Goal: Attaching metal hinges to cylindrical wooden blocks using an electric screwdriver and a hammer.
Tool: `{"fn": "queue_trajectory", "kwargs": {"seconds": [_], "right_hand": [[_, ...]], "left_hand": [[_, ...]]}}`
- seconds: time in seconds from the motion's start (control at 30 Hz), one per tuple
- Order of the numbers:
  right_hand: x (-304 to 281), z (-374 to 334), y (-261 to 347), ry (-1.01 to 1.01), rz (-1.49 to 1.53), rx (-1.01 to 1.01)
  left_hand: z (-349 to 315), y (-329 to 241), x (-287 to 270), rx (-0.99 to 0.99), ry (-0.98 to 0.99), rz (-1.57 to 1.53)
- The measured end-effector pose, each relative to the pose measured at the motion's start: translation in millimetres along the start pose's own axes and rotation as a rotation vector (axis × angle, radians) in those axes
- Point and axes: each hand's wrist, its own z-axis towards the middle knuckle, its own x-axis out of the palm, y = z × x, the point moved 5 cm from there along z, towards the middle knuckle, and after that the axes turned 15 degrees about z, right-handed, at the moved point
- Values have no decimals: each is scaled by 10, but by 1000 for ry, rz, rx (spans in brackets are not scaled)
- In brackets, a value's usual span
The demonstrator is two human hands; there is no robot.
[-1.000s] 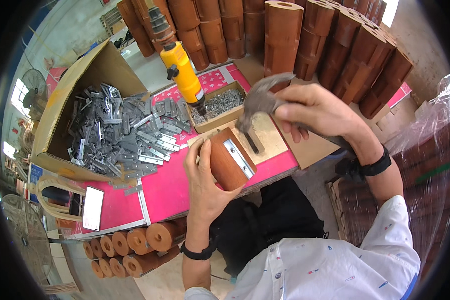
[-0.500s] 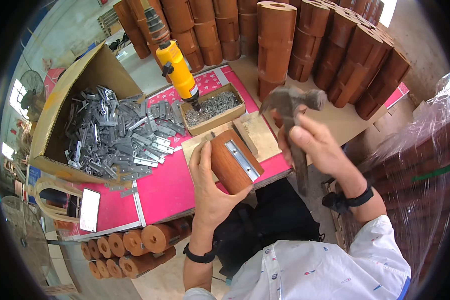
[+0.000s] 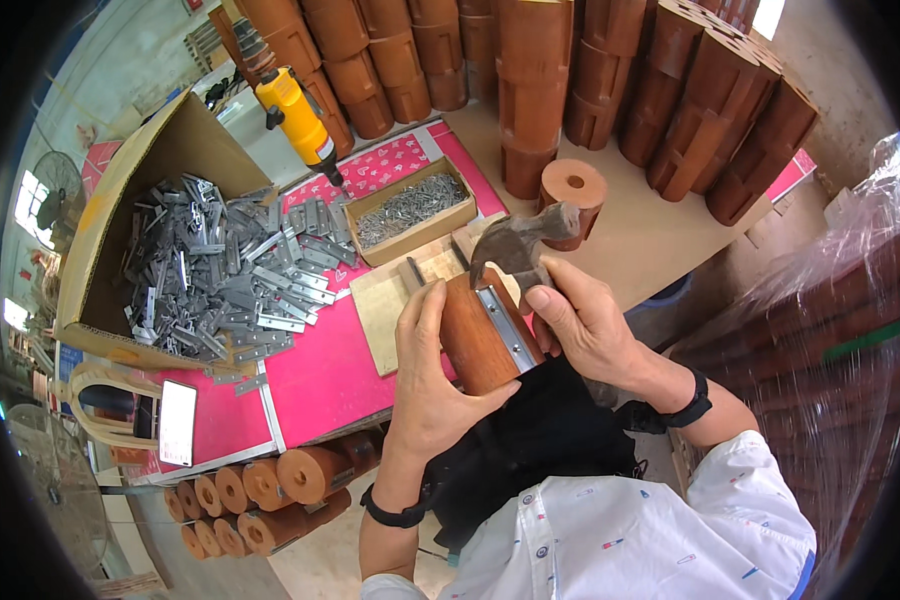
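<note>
My left hand [image 3: 425, 385] is wrapped round the left side of a short reddish-brown wooden cylinder [image 3: 470, 345]. A narrow metal plate [image 3: 505, 328] with screws in it is set along the cylinder's upper face. In my right hand [image 3: 590, 325] is a claw hammer [image 3: 518, 240], its head over the far end of the cylinder and its handle slanting down past my palm. Some right-hand fingers are hidden behind the cylinder's right edge, so whether they touch it I cannot tell. Beyond the cylinder lies a pale wooden jig [image 3: 375, 325] on the pink-covered table.
A large cardboard box [image 3: 105, 235] spills metal plates [image 3: 230, 260] onto the table. Screws fill a smaller box [image 3: 415, 235], with a yellow power driver [image 3: 295, 115] nearby. Another cylinder [image 3: 573, 190] stands before tall wooden stacks [image 3: 535, 90]. A phone [image 3: 178, 425] leans at the front left.
The hammer and my right hand have come down and left to the cylinder, which has shifted slightly right. The standing cylinder behind has come into view. The driver appears farther left.
</note>
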Motion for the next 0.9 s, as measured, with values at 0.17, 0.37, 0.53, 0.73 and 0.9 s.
{"fn": "queue_trajectory", "kwargs": {"seconds": [0.17, 0.37, 0.53, 0.73, 0.9], "right_hand": [[-1, -55, 67, 2, -314, -289], [36, -86, 123, 10, -394, -415], [56, -82, 102, 29, -377, -433], [59, -123, -6, 41, -381, -421], [86, -173, -28, 56, -351, -261]], "left_hand": [[0, -25, 0, -17, 3, -2], [-15, -32, -24, -16, 4, 13], [-20, -9, -20, 7, 0, 64], [-48, 10, 11, -26, 15, -9], [-46, 61, -46, -121, -61, -31]]}}
